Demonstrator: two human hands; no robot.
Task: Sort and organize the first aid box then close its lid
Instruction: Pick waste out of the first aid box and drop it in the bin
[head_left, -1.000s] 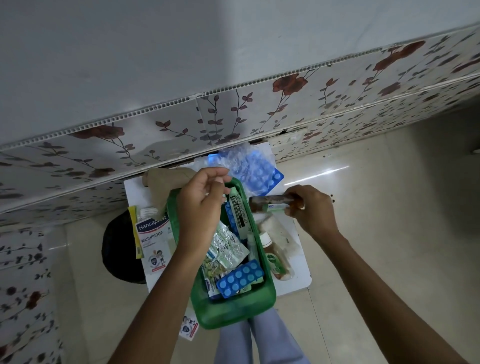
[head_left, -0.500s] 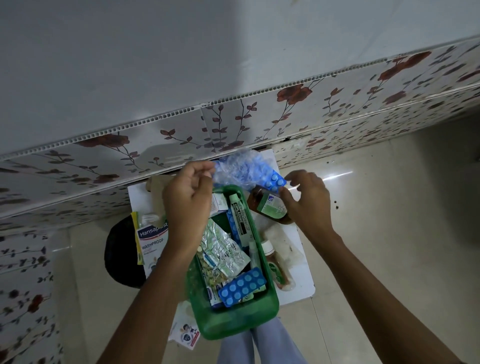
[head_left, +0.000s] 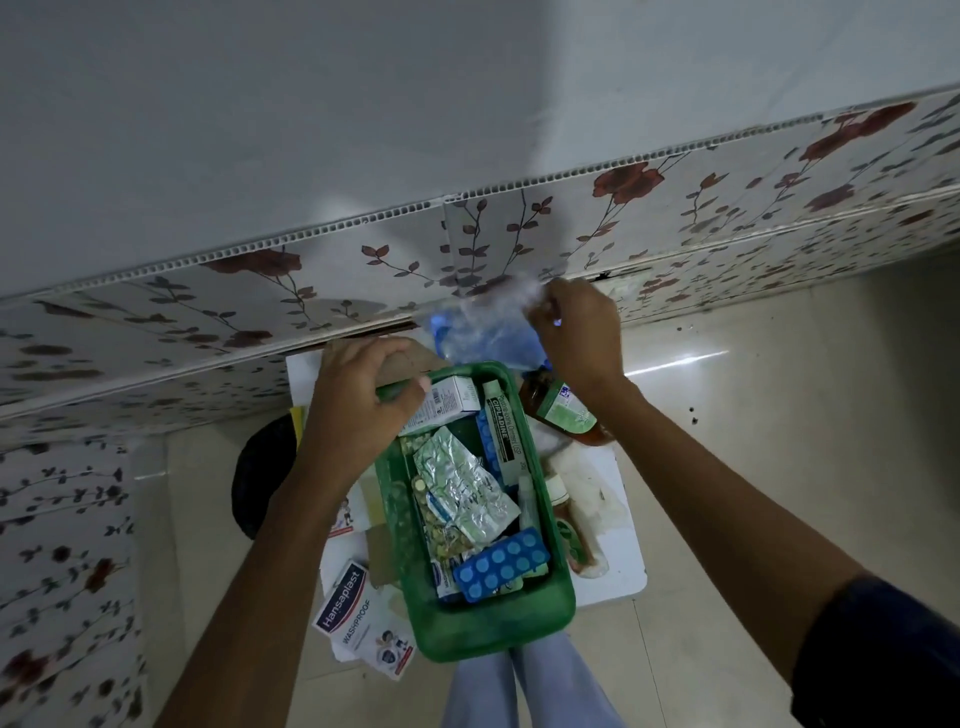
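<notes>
A green first aid box (head_left: 488, 621) stands open on a white board (head_left: 615, 582). Inside lie a blue blister pack (head_left: 501, 564), crumpled foil strips (head_left: 465, 488), a Cipladine tube (head_left: 504, 431) and a small white carton (head_left: 449, 402). My left hand (head_left: 363, 400) grips the box's far left rim. My right hand (head_left: 576, 338) pinches a clear plastic bag (head_left: 483, 332) with blue blister packs, just beyond the box. A brown bottle with a green label (head_left: 563, 413) lies right of the box, under my right wrist.
A Hansaplast plaster pack (head_left: 353, 610) and loose cards lie left of the box. A small bottle (head_left: 563, 512) lies on the board's right side. A dark round object (head_left: 260, 478) sits on the floor to the left. A floral panel wall (head_left: 467, 249) runs close behind.
My right hand let go of the brown bottle, which now lies beside the box, and moved up to the plastic bag. My left hand dropped onto the box's rim.
</notes>
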